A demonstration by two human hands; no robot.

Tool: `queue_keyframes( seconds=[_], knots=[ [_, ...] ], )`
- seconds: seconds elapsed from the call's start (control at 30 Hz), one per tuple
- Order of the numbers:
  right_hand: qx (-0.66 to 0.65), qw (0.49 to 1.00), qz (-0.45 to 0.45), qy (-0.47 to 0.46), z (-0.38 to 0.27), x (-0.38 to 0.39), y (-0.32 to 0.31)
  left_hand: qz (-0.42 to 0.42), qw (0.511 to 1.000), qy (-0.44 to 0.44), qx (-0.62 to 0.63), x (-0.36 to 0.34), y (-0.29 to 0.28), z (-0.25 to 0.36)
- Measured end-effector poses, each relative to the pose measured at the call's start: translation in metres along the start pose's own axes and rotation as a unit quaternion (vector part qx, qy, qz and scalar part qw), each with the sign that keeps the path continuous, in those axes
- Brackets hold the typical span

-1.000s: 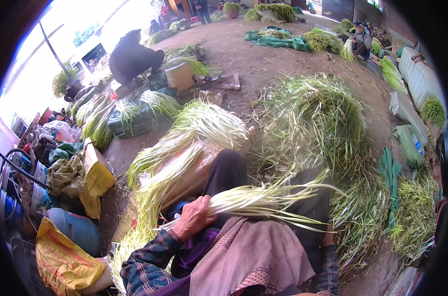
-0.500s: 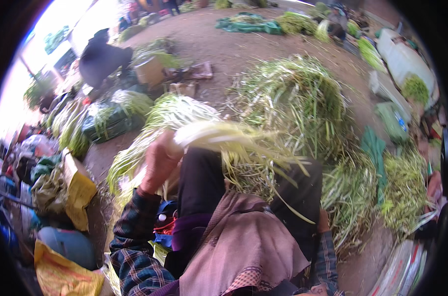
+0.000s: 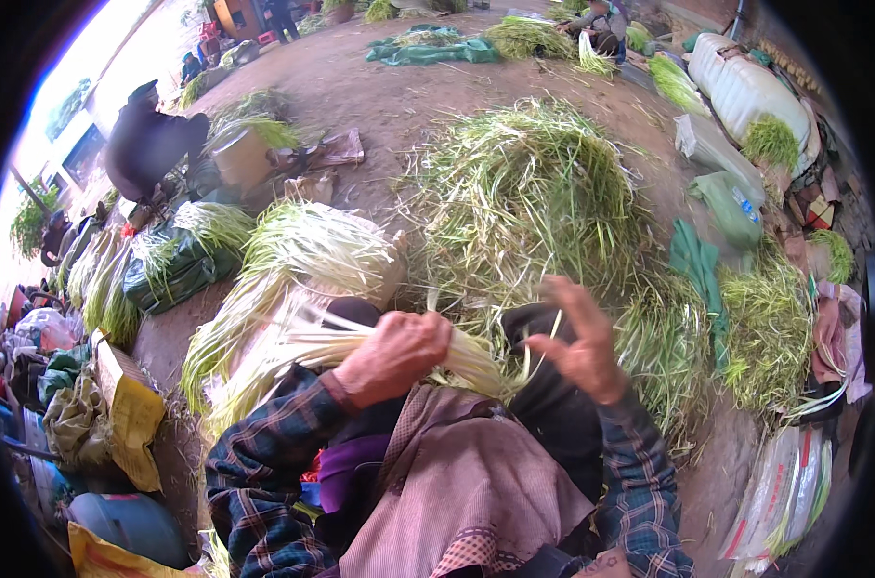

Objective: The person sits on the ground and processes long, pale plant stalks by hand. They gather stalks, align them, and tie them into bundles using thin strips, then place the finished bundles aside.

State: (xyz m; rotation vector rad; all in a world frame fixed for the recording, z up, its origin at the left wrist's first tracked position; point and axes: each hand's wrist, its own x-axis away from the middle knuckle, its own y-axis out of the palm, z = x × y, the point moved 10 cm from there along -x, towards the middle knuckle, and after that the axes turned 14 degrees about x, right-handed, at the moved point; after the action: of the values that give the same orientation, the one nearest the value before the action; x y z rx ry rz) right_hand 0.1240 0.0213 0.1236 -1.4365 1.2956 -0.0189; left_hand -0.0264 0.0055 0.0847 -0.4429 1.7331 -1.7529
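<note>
Bundle of pale stalks point(image 3: 471, 364) now down from raised hold, just beyond pink cloth point(image 3: 466, 482); looks within both hands' reach. Your left hand point(image 3: 394, 358): also lowered, fingers wrapped round bundle. Your right hand point(image 3: 584, 342): risen from cloth's right side to beyond its right edge, fingers spread; touching anything, cannot tell. Stalk pile point(image 3: 312, 241) crowds cloth's far left, leafy heap point(image 3: 524, 202) its far side; brown ground point(image 3: 712, 472) right of cloth should give right elbow room.
</note>
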Motion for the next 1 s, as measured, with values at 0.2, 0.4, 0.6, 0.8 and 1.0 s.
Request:
queue_keyframes(
  seconds=[0.2,0.4,0.6,0.8,1.0],
  knots=[
    [-0.296,0.916,-0.244,0.112,-0.017,-0.006,0.118,0.081,0.983,0.097,0.131,-0.019,-0.004,0.034],
    [-0.246,0.894,-0.338,0.157,0.001,0.032,0.149,0.122,0.988,0.091,0.015,-0.021,-0.003,0.043],
    [-0.331,0.842,-0.321,0.28,0.024,0.045,0.146,0.086,0.996,0.023,-0.023,-0.024,0.0,0.027],
    [-0.387,0.845,-0.217,0.299,0.04,0.044,0.136,0.229,0.968,0.056,0.079,0.005,-0.02,0.037],
    [-0.455,0.809,-0.218,0.303,0.043,0.04,0.129,0.16,0.88,-0.161,0.418,0.011,0.034,-0.025]
  ],
)
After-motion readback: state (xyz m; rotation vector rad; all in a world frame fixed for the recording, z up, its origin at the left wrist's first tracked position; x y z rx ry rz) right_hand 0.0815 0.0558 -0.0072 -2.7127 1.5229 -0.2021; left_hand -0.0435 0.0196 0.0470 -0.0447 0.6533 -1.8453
